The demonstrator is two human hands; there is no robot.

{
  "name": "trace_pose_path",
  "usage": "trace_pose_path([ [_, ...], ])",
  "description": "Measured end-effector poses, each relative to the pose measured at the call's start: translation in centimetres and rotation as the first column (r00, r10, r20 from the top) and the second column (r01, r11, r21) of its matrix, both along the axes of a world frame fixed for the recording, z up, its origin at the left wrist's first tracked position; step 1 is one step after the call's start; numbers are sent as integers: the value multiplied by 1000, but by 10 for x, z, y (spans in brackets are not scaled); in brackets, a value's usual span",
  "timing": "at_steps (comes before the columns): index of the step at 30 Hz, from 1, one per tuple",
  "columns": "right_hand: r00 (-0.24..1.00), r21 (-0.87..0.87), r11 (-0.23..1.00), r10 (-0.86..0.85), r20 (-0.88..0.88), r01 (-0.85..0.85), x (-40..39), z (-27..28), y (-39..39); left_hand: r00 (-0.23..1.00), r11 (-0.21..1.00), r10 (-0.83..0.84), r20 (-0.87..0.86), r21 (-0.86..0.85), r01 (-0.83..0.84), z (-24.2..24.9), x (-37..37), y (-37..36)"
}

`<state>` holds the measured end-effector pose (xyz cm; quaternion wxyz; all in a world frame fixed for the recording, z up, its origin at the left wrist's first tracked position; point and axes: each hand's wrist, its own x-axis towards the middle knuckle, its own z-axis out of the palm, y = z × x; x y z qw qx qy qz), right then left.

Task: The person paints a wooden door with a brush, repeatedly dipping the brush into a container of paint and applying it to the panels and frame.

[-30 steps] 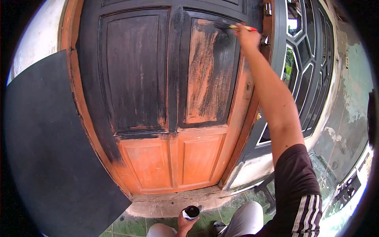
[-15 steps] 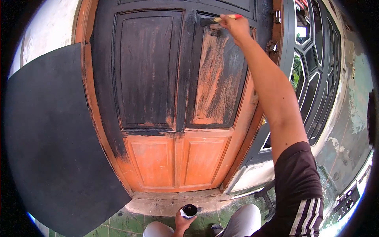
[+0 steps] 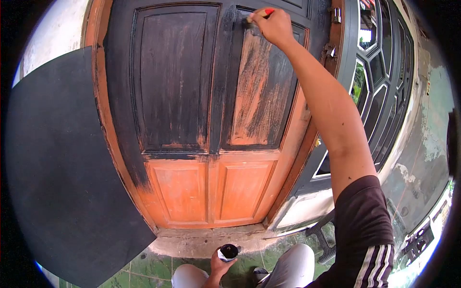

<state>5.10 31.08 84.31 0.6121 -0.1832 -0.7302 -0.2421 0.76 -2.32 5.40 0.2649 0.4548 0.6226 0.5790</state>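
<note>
Landmark = wooden door; all positions relative to it.

Right hand: arm raised, at the top of the door's upper right panel. Grip pinched around a paintbrush; red handle end shows just above the knuckles, bristle end at the panel's top left corner, touching the wood as far as I can tell, though the tip is small and partly hidden by the hand.

Left hand: low, below the door's bottom edge, above the green floor tiles. Grip wrapped around a small can, held upright, mouth open. Contents look black; fill level not readable.

Door state: upper left panel mostly black with orange streaks. Upper right panel only part covered, broad orange patch down its left half. Two lower panels bare orange. Left frame edge black up high, orange low.

Around it: dark flat board to the left of the door, overlapping the frame's foot. Dark glazed door leaf to the right, swung open. Concrete threshold directly beneath, the can just in front of it.
</note>
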Motion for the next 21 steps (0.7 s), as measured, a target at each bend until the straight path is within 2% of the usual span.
trace_pose_path([
  [1, 994, -57, 992, 110, -18, -111, -4, -5, -1, 1000, 1000, 4, -5, 5, -4, 2, -1, 0],
  [3, 990, 254, 957, 143, 12, -142, 7, -39, -6, 1000, 1000, 8, -7, 8, -8, -2, 1, 0],
  [4, 987, 401, 902, 158, 37, -159, 14, -59, -12, 1000, 1000, 7, -20, 9, -7, -12, 1, 3],
  [6, 956, 383, 923, -94, 278, -20, 40, -114, 24, 999, 1000, -16, 43, 1, 16, -12, 4, 3],
  [7, 884, 287, 956, -187, 428, 63, 54, -153, 15, 997, 1000, -27, 75, -3, 28, -9, 5, 3],
  [8, 855, 376, 923, -132, 502, -78, 65, -189, 19, 996, 999, -48, 76, 21, 46, -7, 5, 1],
  [10, 727, 168, 975, -7, 686, -149, 79, -253, 9, 996, 998, -64, 61, 14, 63, -18, 5, 4],
  [11, 681, 12, 987, 101, 725, -159, 82, -279, 2, 996, 997, -72, 53, 10, 71, -24, 6, 5],
  [12, 621, -229, 973, 172, 765, 12, 83, -292, -11, 995, 997, -71, 67, 28, 69, -23, 8, 5],
  [15, 651, -499, 863, 333, 682, 81, 80, -268, -13, 994, 994, -103, 47, 29, 102, -17, 7, 3],
  [16, 729, -604, 789, 351, 587, 107, 80, -241, -6, 993, 994, -106, 59, 33, 104, -19, 7, 3],
  [17, 763, -494, 864, 384, 520, -98, 86, -212, 23, 992, 994, -107, 72, 38, 105, -22, 7, 3],
  [18, 899, -601, 792, 180, 400, 109, 81, -168, -19, 990, 993, -110, 84, 43, 106, -23, 6, 4],
  [19, 877, -469, 855, 384, 289, -220, 95, -143, 37, 994, 996, -82, 73, 36, 80, -24, 6, 4],
  [21, 995, -103, 991, 94, 40, -90, 101, -103, 21, 998, 999, -31, 49, 20, 30, -25, 6, 1],
])
